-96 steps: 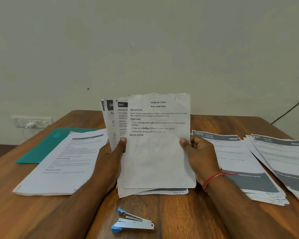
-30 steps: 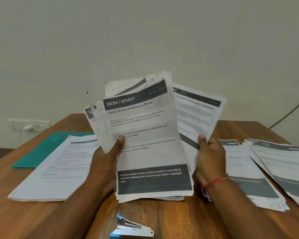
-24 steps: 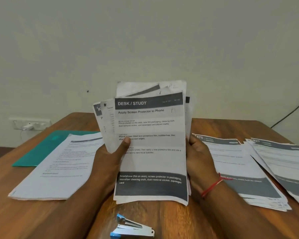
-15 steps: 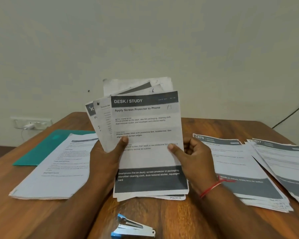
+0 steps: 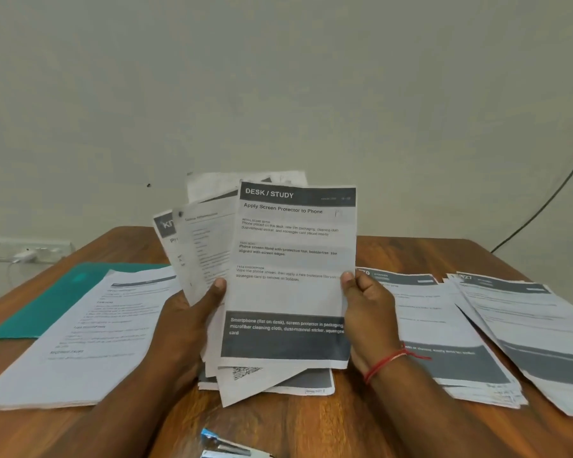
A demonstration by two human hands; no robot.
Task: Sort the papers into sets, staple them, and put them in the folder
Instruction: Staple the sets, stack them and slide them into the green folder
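Note:
I hold a fanned bundle of printed sheets upright over the wooden table (image 5: 311,424). My left hand (image 5: 186,319) grips the fanned sheets (image 5: 199,246) at their lower left, thumb on the front. My right hand (image 5: 368,312) pinches the right edge of the front sheet (image 5: 291,276), headed "DESK / STUDY". A pile of papers (image 5: 90,328) lies flat at the left, partly over a teal folder (image 5: 50,299). Two more piles lie at the right, a nearer pile (image 5: 444,328) and an outer pile (image 5: 536,325). A blue and silver stapler (image 5: 225,446) sits at the bottom edge.
A wall socket with a white plug (image 5: 24,252) is on the wall at the left. A dark cable (image 5: 549,200) runs down the wall at the right. Bare table wood shows in front, around the stapler.
The "Wipe Wall Tiles" sheet left the front and the "DESK / STUDY" sheet now leads. My right hand slid from the sheet's middle to its right edge, and lower sheets have skewed.

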